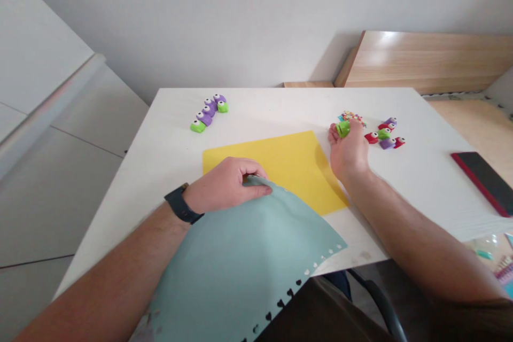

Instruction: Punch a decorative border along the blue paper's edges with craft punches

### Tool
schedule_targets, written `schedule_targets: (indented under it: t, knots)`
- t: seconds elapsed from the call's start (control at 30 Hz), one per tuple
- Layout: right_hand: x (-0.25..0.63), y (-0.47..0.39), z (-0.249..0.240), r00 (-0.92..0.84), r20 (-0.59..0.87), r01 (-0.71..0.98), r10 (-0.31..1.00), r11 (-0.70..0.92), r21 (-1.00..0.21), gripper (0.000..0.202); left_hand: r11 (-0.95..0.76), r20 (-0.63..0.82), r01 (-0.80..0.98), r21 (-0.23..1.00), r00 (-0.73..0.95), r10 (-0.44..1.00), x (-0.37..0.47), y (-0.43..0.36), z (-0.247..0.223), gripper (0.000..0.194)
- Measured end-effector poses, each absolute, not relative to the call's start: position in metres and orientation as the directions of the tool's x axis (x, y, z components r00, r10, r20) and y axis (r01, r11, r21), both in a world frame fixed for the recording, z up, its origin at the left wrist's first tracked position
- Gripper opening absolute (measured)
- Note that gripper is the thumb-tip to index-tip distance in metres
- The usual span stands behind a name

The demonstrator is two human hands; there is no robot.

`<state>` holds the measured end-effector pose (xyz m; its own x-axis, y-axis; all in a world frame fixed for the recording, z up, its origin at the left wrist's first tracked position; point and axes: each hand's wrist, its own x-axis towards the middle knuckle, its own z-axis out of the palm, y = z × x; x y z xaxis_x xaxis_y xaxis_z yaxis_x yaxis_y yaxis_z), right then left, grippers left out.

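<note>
My left hand [228, 186] is closed in a pinch on the edge of a light blue sheet of paper [256, 256], which hangs over the table's front edge. Small heart-shaped and other shaped holes run along the sheet's border. Under it lies a yellow sheet of paper [280, 152]. Turned palm up at the right, my right hand [349, 152] holds a green craft punch [342, 128]. Just behind that hand is a small pile of coloured paper confetti [352, 116], partly hidden by the fingers.
Several purple and green craft punches [205, 116] with eyes stand in a row at the back left of the white table [168, 139]. More punches [385, 134], red, green and purple, cluster right of my right hand. A dark, red-edged flat object [483, 181] lies at the right edge.
</note>
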<state>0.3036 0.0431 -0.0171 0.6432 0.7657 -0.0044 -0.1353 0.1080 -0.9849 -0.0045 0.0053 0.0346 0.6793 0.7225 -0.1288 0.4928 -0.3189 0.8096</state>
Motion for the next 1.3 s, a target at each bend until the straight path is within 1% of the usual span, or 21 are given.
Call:
schedule_targets:
  t: [0.07,0.1,0.2,0.3,0.43,0.53,0.67,0.77,0.83,0.9,1.03,1.13,1.3]
  knots:
    - [0.314,0.046,-0.018,0.718,0.0,-0.119,0.696,0.124,-0.985,0.039,-0.322,-0.132,0.501,0.803,0.676,0.725,-0.005,0.005,0.034,0.024]
    - [0.319,0.046,-0.018,0.724,0.02,-0.098,0.689,0.131,-0.987,0.04,-0.323,-0.133,0.505,0.8,0.675,0.726,-0.005,0.005,0.034,0.025]
    - [0.327,0.046,-0.014,0.642,0.128,-0.002,0.756,0.169,-0.986,0.049,-0.334,-0.129,0.51,0.793,0.675,0.726,-0.005,0.006,0.034,0.027]
    - [0.328,0.042,-0.007,0.59,0.173,-0.004,0.789,0.217,-0.976,0.054,-0.341,-0.129,0.52,0.783,0.673,0.729,-0.006,0.007,0.033,0.029]
    - [0.322,0.038,0.002,0.566,0.125,-0.077,0.815,0.202,-0.976,0.056,-0.347,-0.136,0.535,0.77,0.669,0.73,-0.005,0.007,0.034,0.032]
    - [0.313,0.033,0.008,0.492,0.133,-0.019,0.86,0.163,-0.986,0.059,-0.34,-0.137,0.535,0.774,0.665,0.735,-0.004,0.006,0.035,0.036]
    - [0.294,0.019,0.019,0.307,0.096,0.008,0.947,0.099,-0.995,0.059,-0.3,-0.119,0.478,0.826,0.668,0.735,-0.003,0.004,0.036,0.036]
    - [0.282,0.005,0.026,0.124,0.06,-0.022,0.99,0.063,-0.998,0.047,-0.269,-0.082,0.427,0.864,0.644,0.76,-0.002,0.004,0.034,0.036]
    - [0.278,-0.001,0.028,0.03,0.053,-0.013,0.998,0.053,-0.999,0.04,-0.249,-0.075,0.422,0.872,0.618,0.783,-0.002,0.005,0.031,0.037]
    - [0.278,-0.004,0.027,-0.03,0.035,0.012,0.999,0.035,-0.999,0.041,-0.238,-0.079,0.445,0.863,0.586,0.806,-0.002,0.006,0.027,0.038]
    - [0.285,-0.003,0.025,-0.089,-0.01,0.024,0.996,-0.007,-1.0,0.048,-0.249,-0.062,0.48,0.841,0.542,0.838,-0.003,0.007,0.023,0.038]
    - [0.288,-0.004,0.028,-0.154,-0.034,0.042,0.987,-0.028,-0.999,0.045,-0.237,-0.056,0.482,0.844,0.518,0.854,-0.003,0.007,0.024,0.038]
    - [0.288,-0.013,0.039,-0.273,-0.121,0.095,0.954,-0.098,-0.991,0.04,-0.179,-0.072,0.484,0.857,0.456,0.887,-0.002,0.008,0.026,0.04]
